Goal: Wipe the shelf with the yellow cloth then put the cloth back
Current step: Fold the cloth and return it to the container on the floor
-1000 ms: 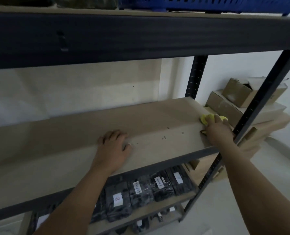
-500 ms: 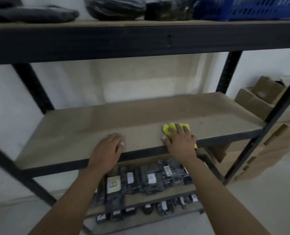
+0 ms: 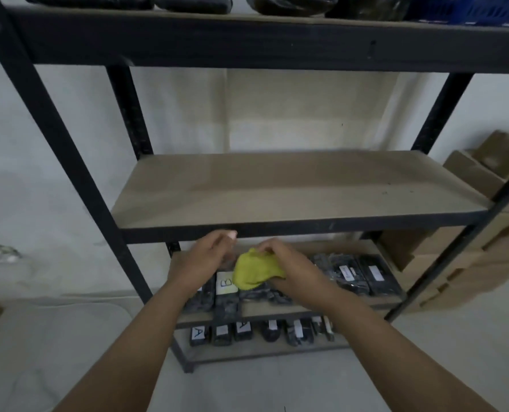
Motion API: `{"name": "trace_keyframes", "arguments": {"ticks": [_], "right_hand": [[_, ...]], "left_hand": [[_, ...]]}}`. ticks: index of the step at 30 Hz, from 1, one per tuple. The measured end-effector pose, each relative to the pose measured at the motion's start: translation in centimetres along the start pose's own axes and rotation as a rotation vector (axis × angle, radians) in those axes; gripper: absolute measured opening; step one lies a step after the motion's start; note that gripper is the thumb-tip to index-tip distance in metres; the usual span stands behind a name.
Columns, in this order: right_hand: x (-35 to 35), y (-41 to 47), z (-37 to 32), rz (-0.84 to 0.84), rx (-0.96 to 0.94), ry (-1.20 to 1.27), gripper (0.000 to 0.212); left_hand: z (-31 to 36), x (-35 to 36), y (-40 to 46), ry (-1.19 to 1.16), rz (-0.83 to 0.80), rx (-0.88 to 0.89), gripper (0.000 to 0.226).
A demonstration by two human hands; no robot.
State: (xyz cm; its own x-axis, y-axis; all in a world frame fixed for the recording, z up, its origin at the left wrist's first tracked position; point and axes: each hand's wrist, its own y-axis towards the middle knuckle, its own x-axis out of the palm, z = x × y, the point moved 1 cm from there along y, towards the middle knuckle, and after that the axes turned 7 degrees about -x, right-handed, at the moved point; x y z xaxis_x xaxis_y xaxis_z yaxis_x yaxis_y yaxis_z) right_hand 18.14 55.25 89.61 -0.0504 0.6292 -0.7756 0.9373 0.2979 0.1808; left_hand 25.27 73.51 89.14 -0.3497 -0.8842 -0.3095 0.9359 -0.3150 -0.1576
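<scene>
The bare brown shelf board point(image 3: 292, 188) sits in a black metal rack, with a few dark specks near its right end. Both my hands are off it, below its front edge. My right hand point(image 3: 289, 263) pinches the bunched yellow cloth point(image 3: 256, 270) in the air in front of the lower shelf. My left hand point(image 3: 208, 257) is just left of the cloth, fingers loosely curled, holding nothing that I can see.
Black wrapped packs with white labels point(image 3: 363, 275) fill the lower shelves. The top shelf holds dark bags and a blue crate point(image 3: 485, 7). Cardboard boxes point(image 3: 485, 173) are stacked to the right of the rack. A black upright point(image 3: 54, 144) stands at the left.
My right hand slid the cloth leftwards along the shelf, then lifted it off below the front edge. My left hand left the board and came beside the cloth. The view has pulled back.
</scene>
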Motion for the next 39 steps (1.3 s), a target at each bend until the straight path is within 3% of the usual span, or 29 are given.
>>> {"name": "trace_keyframes", "arguments": {"ticks": [2,5,12,18,23,26,28,32,36,39], "right_hand": [[-0.1,-2.0,-0.2,0.047,0.023,0.020,0.056],[0.1,-5.0,1.0,0.076,0.036,-0.021,0.065],[-0.2,-14.4,5.5,0.135,0.227,0.088,0.059],[-3.2,-24.1,9.2,0.236,0.317,0.353,0.052],[-5.5,-32.3,12.7,0.368,0.410,0.579,0.040],[-7.1,-36.1,15.2,0.495,0.496,0.716,0.022],[-7.6,-37.6,16.7,0.430,0.611,0.786,0.016],[-6.8,-38.8,18.6,0.231,0.926,1.048,0.042],[-6.9,-39.1,22.1,0.295,1.121,1.435,0.036],[-7.8,-38.6,25.6,0.457,1.145,1.429,0.027]], "left_hand": [[-0.6,2.2,-1.5,-0.148,-0.220,-0.135,0.022],[-1.4,5.1,-2.9,-0.290,-0.425,-0.110,0.052],[-2.9,11.5,-7.2,-0.092,-0.322,0.038,0.050],[-4.3,20.0,-11.1,0.216,-0.245,0.089,0.057],[-4.5,29.3,-14.8,0.189,-0.024,0.120,0.046],[-5.2,33.7,-16.0,0.193,0.143,0.102,0.041],[-5.4,36.6,-16.3,0.227,0.138,0.151,0.036],[-5.0,41.3,-15.8,0.216,0.124,0.182,0.030],[-5.7,44.4,-13.3,0.210,0.063,0.225,0.027],[-6.0,46.2,-10.8,0.186,-0.026,0.160,0.035]]}}
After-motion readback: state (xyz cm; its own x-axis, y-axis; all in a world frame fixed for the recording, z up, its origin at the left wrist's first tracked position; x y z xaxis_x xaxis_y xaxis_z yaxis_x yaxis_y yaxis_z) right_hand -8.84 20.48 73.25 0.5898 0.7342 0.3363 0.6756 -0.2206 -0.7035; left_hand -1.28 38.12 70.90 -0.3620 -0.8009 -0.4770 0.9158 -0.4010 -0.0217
